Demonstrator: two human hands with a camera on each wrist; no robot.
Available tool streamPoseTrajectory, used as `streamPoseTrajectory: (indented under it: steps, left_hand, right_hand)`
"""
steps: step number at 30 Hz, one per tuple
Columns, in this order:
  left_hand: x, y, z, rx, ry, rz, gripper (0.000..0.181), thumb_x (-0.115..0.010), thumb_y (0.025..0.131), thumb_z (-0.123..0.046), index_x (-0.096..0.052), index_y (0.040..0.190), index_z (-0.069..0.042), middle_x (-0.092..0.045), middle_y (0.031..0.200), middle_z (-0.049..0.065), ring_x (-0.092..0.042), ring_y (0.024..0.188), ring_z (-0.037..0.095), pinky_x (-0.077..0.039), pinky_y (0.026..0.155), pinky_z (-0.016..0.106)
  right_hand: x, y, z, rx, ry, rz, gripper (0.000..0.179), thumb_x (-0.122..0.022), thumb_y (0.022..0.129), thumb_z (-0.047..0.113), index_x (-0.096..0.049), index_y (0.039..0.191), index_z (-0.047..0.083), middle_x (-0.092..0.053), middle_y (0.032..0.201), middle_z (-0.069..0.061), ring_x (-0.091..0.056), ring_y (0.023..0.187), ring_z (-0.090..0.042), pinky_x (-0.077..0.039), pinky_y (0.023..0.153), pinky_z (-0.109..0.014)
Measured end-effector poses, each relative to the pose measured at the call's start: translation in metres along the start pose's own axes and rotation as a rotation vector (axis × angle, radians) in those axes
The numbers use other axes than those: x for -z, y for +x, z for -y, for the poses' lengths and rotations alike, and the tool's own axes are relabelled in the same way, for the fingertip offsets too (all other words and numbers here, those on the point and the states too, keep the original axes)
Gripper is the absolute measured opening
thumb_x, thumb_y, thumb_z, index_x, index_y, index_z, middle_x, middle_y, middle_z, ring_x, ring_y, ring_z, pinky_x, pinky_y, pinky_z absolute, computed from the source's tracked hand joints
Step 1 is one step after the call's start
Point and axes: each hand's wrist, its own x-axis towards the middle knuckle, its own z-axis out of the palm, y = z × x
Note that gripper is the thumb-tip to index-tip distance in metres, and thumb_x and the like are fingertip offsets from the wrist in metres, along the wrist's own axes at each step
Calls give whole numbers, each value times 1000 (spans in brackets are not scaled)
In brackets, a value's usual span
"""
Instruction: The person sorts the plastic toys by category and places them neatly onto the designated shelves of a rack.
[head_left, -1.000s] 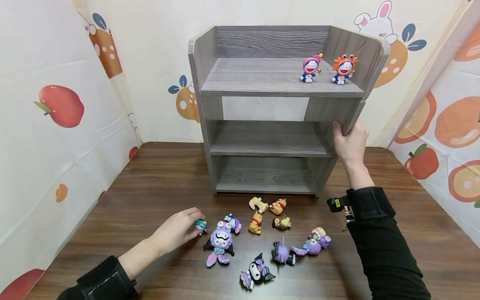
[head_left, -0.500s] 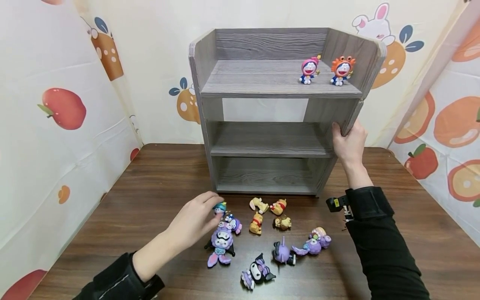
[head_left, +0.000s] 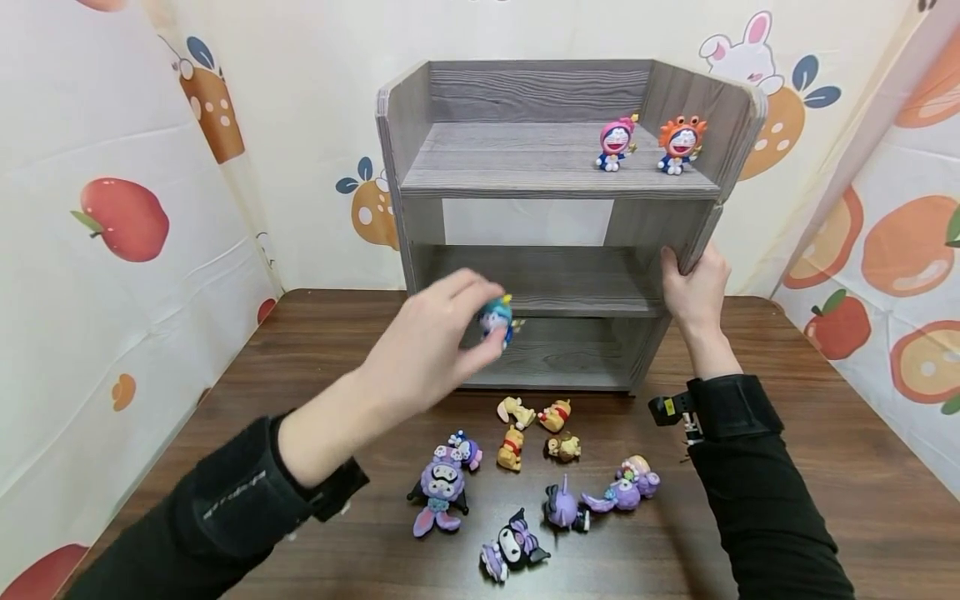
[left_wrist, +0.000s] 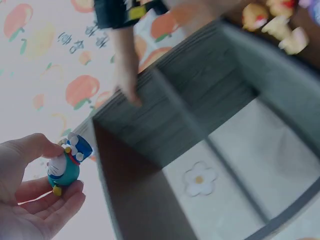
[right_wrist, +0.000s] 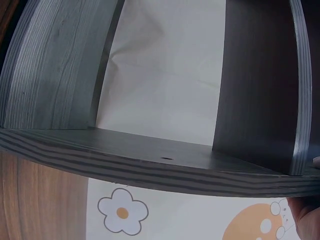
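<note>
My left hand (head_left: 442, 333) pinches a small figurine with a teal hood and blue body (head_left: 497, 318) between thumb and fingers, raised in front of the grey shelf's lower tiers. In the left wrist view this figurine (left_wrist: 67, 162) lies tilted in the fingers, its white face partly turned away. My right hand (head_left: 697, 292) grips the right side panel of the grey wooden shelf (head_left: 558, 187), thumb on the near side, fingers behind it. On the top tier stand a pink-hooded figurine (head_left: 616, 143) and an orange crab-hooded figurine (head_left: 682, 144), side by side toward the right.
On the brown table (head_left: 322, 350) before the shelf lie several yellow and brown figurines, among them a red-banded bear (head_left: 510, 450). Nearer are several purple ones: a long-eared figurine (head_left: 441, 487), a black-and-purple figurine (head_left: 513, 546) and a purple figurine with a tail (head_left: 564, 507).
My left hand has lifted the teal-hooded figurine off the table at the left and carried it up and right to the shelf's front. The right hand keeps its hold on the side panel.
</note>
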Motion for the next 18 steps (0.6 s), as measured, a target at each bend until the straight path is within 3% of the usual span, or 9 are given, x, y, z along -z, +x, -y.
streamPoseTrajectory:
  steps: [3,8,12,18]
  left_hand:
    - [10,24,0,18,-10,-6,20,-61,77,-7,-61,94,4,-57,87,8,-53,75,13,-44,69,23]
    - [21,58,4,104,-11,15,22,-59,78,-9,-62,96,3,-57,86,9,-52,75,16,-42,70,26]
    - [24,80,10,182,-11,30,25,-59,79,-11,-63,100,2,-56,85,9,-49,73,17,-39,65,24]
    - [22,108,23,246,33,34,29,-56,82,-14,-62,107,1,-56,89,10,-46,76,17,-36,63,20]
  right_hand:
    - [0,0,-1,5,-8,-4,25,-56,79,2,-57,102,-9,-59,100,-26,-55,98,-36,-41,83,-47]
    - [0,0,-1,18,-20,-7,22,-56,79,2,-58,97,-10,-59,96,-27,-55,95,-37,-41,80,-48]
    - [0,0,0,16,-16,-13,21,-56,78,1,-58,97,-10,-59,96,-27,-55,95,-37,-41,80,-48]
    - [0,0,0,0,-11,-12,21,-56,79,0,-58,97,-11,-60,96,-25,-55,95,-37,-41,80,-48]
